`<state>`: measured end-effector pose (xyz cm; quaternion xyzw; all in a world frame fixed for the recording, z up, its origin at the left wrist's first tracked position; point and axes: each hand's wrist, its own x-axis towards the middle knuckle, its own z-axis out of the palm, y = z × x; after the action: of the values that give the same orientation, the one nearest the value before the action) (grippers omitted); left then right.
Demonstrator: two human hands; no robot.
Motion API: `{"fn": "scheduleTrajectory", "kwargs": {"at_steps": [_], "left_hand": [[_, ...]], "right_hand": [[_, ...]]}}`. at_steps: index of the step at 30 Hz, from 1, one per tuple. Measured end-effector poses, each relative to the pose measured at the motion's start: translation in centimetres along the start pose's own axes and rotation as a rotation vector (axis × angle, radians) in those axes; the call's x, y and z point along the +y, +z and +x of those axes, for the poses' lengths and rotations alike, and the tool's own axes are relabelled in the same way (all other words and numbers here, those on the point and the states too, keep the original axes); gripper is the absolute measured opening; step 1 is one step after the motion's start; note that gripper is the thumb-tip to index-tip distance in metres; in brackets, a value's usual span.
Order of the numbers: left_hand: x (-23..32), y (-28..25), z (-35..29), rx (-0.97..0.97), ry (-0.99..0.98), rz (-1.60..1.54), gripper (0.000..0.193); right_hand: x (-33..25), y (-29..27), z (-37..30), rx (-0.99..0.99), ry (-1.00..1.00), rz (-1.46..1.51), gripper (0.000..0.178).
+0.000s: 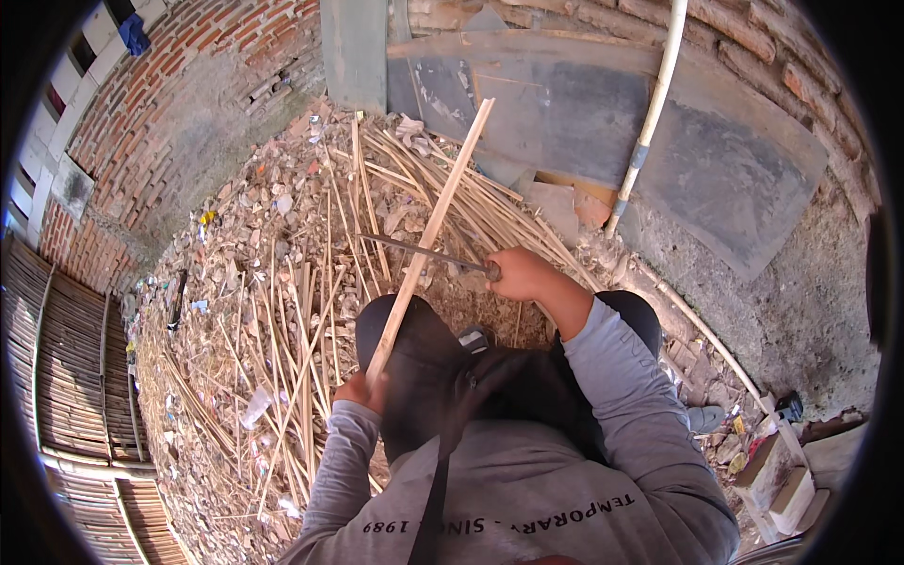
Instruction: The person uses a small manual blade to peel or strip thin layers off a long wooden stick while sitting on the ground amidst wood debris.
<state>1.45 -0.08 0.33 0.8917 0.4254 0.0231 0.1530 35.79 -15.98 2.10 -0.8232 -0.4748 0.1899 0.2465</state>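
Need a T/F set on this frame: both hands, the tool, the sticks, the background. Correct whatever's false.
1. The right hand holds a long-bladed tool by its handle end. True.
2. The left hand grips the near end of a wooden strip. True.
3. The tool's blade runs parallel to the strip. False: it crosses the strip at an angle.
4. All the loose sticks are stacked in one neat bundle. False: sticks lie strewn over the littered ground, many crossing.
5. A pale pole stands beyond the right hand, toward the picture's upper right. True.
6. The sheet leaning on the far wall is bright red. False: the sheet is dark grey.
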Motion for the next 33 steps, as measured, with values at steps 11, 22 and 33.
{"fn": "scheduleTrajectory", "kwargs": {"at_steps": [11, 22, 33], "left_hand": [[-0.6, 0.5, 0.0, 0.019, -0.025, -0.020, 0.054], [0.3, -0.3, 0.0, 0.004, -0.014, -0.001, 0.054], [-0.5, 0.1, 0.2, -0.002, 0.001, -0.079, 0.058]], "right_hand": [[0.1, 0.3, 0.0, 0.013, -0.028, 0.032, 0.036], [0.8, -1.2, -0.2, 0.005, -0.103, -0.014, 0.030], [-1.7, -1.0, 0.1, 0.010, 0.042, -0.127, 0.022]]}}
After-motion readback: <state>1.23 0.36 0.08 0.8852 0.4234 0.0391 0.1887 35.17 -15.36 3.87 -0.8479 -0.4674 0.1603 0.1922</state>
